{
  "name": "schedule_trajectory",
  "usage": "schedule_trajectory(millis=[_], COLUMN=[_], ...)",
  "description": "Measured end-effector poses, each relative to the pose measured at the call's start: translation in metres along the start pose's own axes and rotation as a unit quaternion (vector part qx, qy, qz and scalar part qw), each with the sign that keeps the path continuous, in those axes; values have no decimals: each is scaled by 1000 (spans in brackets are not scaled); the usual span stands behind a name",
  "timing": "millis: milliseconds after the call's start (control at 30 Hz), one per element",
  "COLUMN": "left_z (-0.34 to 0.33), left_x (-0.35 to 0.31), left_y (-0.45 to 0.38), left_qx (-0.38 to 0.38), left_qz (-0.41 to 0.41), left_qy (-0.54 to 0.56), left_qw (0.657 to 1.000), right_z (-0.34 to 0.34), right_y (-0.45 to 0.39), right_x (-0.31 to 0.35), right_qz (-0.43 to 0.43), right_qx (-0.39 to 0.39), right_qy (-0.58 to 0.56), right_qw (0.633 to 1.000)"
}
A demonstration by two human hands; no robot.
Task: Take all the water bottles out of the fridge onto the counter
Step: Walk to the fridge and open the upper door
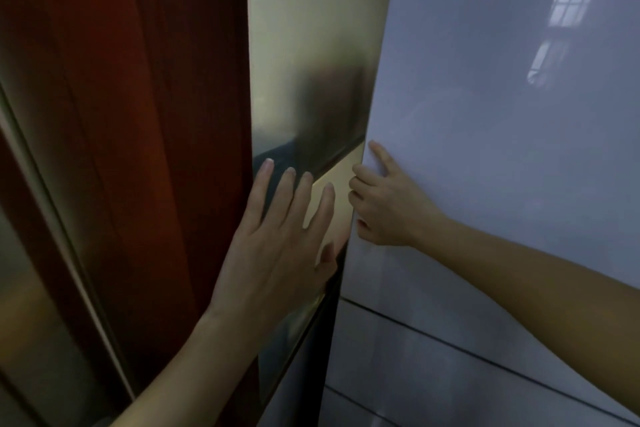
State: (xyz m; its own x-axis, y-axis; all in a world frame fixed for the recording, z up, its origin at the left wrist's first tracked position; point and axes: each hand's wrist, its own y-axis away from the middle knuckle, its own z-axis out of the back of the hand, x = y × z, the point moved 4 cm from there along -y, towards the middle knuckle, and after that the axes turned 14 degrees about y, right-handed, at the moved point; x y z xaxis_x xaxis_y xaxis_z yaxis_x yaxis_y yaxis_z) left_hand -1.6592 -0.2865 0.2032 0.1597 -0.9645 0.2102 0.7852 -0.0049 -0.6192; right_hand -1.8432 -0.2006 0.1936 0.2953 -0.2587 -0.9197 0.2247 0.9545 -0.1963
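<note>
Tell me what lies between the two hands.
In the head view, a strip of the fridge's glossy gold side panel separates the left hand from the right hand gripping the door's edge.

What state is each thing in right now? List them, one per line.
fridge door: shut or barely ajar, its left edge gripped; no bottles in view.
right hand: fingers curled round the door's left edge, thumb lying on the door's front.
left hand: open, fingers straight, flat against the fridge side panel.
lower fridge doors: shut, seams closed.
</note>
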Motion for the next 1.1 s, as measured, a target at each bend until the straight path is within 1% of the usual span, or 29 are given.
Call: schedule_trajectory(millis=[267,400,533,600,767,833,967,1033,1100], left_z=[3,6,14,19,30,34,45,52,61], left_x=[1,1,-1,-2,-1,0,-2,-4,-6], left_y=[4,5,9,13,40,55,86,102,117], left_qx=[-51,-74,-126,-140,-150,-145,-134,-128,-123], left_qz=[-34,-42,-70,-82,-95,-91,-88,-101,-105], left_qy=[70,103,170,209,245,252,267,271,269], left_qw=[996,991,975,964,953,953,950,949,950], right_z=[3,7,27,38,66,83,125,147,167], right_y=[-2,-1,7,12,25,36,66,85,105], right_x=[1,5,12,14,21,28,40,46,54], right_qz=[-27,-26,-12,-1,0,-11,-47,-60,-64], right_qx=[28,41,26,17,48,27,-105,-126,-124], right_qy=[-27,-36,-39,-42,-36,-37,-52,-56,-64], right_qw=[999,998,999,999,998,999,992,989,988])
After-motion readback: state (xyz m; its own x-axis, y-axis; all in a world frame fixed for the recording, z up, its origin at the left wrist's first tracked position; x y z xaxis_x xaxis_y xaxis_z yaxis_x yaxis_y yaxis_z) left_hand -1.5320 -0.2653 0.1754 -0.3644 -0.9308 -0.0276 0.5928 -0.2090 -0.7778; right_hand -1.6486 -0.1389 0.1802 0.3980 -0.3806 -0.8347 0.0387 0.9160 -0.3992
